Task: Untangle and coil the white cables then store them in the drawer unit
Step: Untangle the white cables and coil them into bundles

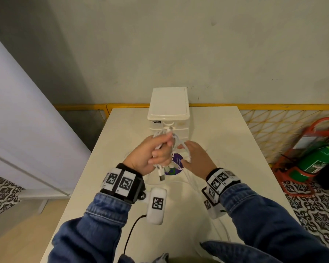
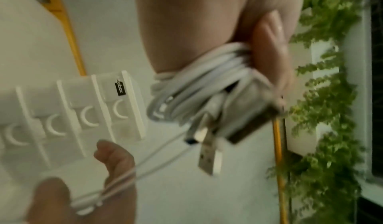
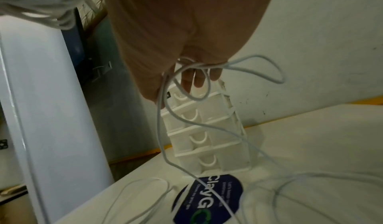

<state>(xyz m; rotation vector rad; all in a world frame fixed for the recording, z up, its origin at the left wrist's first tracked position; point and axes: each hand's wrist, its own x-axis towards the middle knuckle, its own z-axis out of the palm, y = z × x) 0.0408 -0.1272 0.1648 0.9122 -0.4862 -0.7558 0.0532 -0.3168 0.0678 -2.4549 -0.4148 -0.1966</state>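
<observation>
We judge white cables (image 2: 199, 83) light, limp, springy: left hand (image 1: 148, 154) clamps coil mid-frame; right hand (image 1: 196, 158) pinches loose strand.

1. Drawer unit (image 1: 169, 118): stands on the table (image 1: 226, 149) just beyond both hands, blocking forward reach.
2. Loose cable loops (image 3: 228, 129): hang under the right hand (image 1: 196, 158), crossing the drawer fronts.
3. Bare table surface: left and right of the hands.

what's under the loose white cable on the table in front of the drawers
A round dark-blue sticker with white lettering lies on the white table, crossed by the thin white cable. The right hand covers part of it in the head view.
</observation>
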